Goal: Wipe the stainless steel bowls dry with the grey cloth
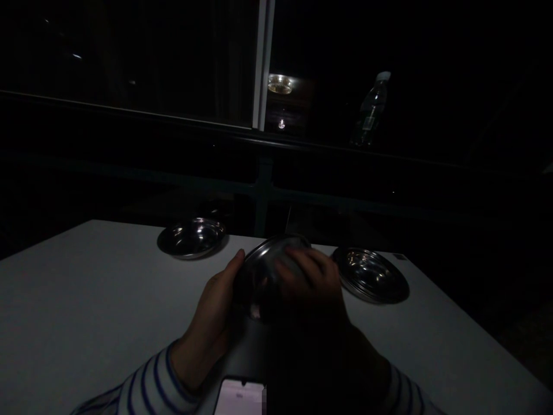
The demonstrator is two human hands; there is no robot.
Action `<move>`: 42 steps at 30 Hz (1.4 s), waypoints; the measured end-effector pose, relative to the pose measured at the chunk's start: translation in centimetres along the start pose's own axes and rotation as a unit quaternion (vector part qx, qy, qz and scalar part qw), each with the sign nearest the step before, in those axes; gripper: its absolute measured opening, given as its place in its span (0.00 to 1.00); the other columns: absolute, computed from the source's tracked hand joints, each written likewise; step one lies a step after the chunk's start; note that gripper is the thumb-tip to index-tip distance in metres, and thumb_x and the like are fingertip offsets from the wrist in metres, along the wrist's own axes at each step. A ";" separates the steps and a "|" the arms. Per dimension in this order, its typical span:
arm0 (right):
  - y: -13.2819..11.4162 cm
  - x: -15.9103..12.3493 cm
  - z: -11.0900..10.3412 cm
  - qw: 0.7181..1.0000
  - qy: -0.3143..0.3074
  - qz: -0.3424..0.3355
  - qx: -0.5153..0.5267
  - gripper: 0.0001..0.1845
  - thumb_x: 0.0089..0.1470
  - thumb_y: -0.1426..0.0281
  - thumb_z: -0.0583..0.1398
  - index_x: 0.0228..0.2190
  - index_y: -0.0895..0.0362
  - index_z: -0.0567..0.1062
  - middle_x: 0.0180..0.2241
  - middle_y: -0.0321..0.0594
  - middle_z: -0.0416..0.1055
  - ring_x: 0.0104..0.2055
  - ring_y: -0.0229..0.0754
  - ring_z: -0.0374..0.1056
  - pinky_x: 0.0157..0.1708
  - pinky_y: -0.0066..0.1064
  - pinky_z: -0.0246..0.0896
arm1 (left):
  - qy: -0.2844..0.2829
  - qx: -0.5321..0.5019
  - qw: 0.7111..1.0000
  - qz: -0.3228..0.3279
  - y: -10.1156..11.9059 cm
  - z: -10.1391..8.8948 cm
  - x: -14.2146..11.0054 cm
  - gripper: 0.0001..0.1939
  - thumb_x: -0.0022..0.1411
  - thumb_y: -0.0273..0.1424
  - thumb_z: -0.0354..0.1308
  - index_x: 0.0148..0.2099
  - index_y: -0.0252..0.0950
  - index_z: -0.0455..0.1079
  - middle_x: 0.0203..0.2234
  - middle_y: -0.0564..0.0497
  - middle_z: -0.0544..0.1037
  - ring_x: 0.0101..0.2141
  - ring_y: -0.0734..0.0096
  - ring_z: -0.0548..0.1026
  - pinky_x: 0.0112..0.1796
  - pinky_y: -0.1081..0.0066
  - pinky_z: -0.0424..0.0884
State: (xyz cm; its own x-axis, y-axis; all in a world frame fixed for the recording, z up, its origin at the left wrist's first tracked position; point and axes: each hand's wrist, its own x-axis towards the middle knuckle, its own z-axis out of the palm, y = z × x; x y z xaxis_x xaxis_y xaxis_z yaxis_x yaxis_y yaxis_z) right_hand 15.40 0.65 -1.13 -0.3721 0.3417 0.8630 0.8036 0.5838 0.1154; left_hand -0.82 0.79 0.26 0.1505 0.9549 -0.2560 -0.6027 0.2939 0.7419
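A shiny metal bowl (259,282) is tilted up above the white table in front of me. My left hand (216,300) grips its left side, thumb along the rim. My right hand (315,282) lies over the bowl's right part with its fingers curled against the surface, slightly blurred. A dull greyish patch shows under those fingertips; whether it is a cloth or a reflection is too dark to tell. To the left stands a single metal bowl (191,238). At the right, several nested metal bowls (371,275) sit close to my right hand.
A phone (239,396) with a lit screen lies at the near edge of the white table (108,311). Beyond the table are a dark window with a pale frame (261,63) and a clear plastic bottle (371,109) on the ledge. The surroundings are very dark.
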 end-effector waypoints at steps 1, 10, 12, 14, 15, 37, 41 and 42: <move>-0.6 -0.1 0.2 0.999 -0.007 -0.030 -0.008 0.14 0.57 0.68 0.52 0.45 0.52 0.70 0.47 0.42 0.68 0.49 0.50 0.59 0.42 0.44 0.57 | -0.001 -0.003 1.000 -0.008 0.0 0.0 -0.1 0.15 0.55 0.39 0.58 0.33 0.31 0.75 0.25 0.46 0.79 0.27 0.64 0.77 0.30 0.68 0.71; 0.8 -0.2 0.2 0.999 -0.031 0.029 0.022 0.16 0.58 0.69 0.52 0.47 0.54 0.70 0.57 0.52 0.54 0.57 0.54 0.52 0.48 0.49 0.59 | -0.110 0.028 0.993 -0.027 0.0 0.0 0.1 0.14 0.59 0.37 0.55 0.40 0.31 0.75 0.31 0.44 0.80 0.32 0.63 0.77 0.37 0.67 0.71; 1.1 -0.1 0.0 0.999 -0.031 0.036 0.026 0.16 0.58 0.70 0.51 0.47 0.56 0.71 0.56 0.52 0.56 0.56 0.52 0.54 0.48 0.48 0.60 | -0.125 0.035 0.991 -0.023 0.0 -0.1 0.1 0.13 0.59 0.36 0.55 0.39 0.31 0.75 0.31 0.44 0.80 0.32 0.65 0.77 0.37 0.68 0.71; 1.1 0.0 -0.1 0.998 -0.033 0.042 0.028 0.17 0.58 0.71 0.50 0.47 0.56 0.71 0.55 0.51 0.58 0.55 0.51 0.55 0.49 0.47 0.60 | -0.141 0.042 0.989 -0.018 0.1 -0.1 0.1 0.11 0.59 0.33 0.55 0.39 0.31 0.75 0.32 0.45 0.80 0.33 0.66 0.77 0.37 0.69 0.71; 1.1 0.0 0.0 0.998 -0.033 0.046 0.028 0.17 0.58 0.71 0.50 0.47 0.57 0.71 0.55 0.52 0.58 0.55 0.51 0.55 0.49 0.47 0.60 | -0.148 0.045 0.988 -0.016 0.1 -0.1 0.1 0.11 0.59 0.32 0.55 0.39 0.31 0.75 0.33 0.45 0.80 0.34 0.66 0.77 0.38 0.69 0.71; 0.7 0.1 -0.7 0.996 0.069 0.044 -0.030 0.16 0.55 0.74 0.55 0.46 0.61 0.69 0.53 0.58 0.56 0.54 0.55 0.56 0.46 0.46 0.60 | -0.038 0.027 0.998 0.032 -0.5 0.0 0.1 0.15 0.51 0.39 0.62 0.35 0.31 0.74 0.24 0.49 0.77 0.25 0.69 0.74 0.29 0.71 0.68; 0.0 0.2 -0.3 0.999 -0.018 -0.003 -0.035 0.15 0.58 0.67 0.53 0.45 0.57 0.70 0.50 0.51 0.64 0.51 0.52 0.59 0.44 0.45 0.61 | -0.025 0.026 0.999 0.040 -0.6 -0.1 0.2 0.13 0.51 0.38 0.62 0.32 0.32 0.74 0.23 0.50 0.76 0.24 0.72 0.72 0.28 0.73 0.67; -0.3 0.2 -0.1 0.999 -0.029 -0.015 -0.031 0.15 0.58 0.66 0.52 0.45 0.55 0.70 0.50 0.49 0.65 0.51 0.52 0.59 0.45 0.46 0.60 | -0.015 0.036 0.998 0.047 -0.5 -0.1 0.2 0.13 0.51 0.39 0.62 0.31 0.32 0.74 0.22 0.51 0.76 0.24 0.73 0.72 0.27 0.74 0.67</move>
State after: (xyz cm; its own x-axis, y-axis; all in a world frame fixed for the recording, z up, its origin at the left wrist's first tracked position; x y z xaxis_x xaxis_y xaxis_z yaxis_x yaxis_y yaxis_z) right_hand 15.10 0.47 -0.91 -0.4208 0.3678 0.8292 0.8188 0.5475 0.1727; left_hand -0.55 0.86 -0.27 0.1189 0.9790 -0.1654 -0.5580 0.2036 0.8045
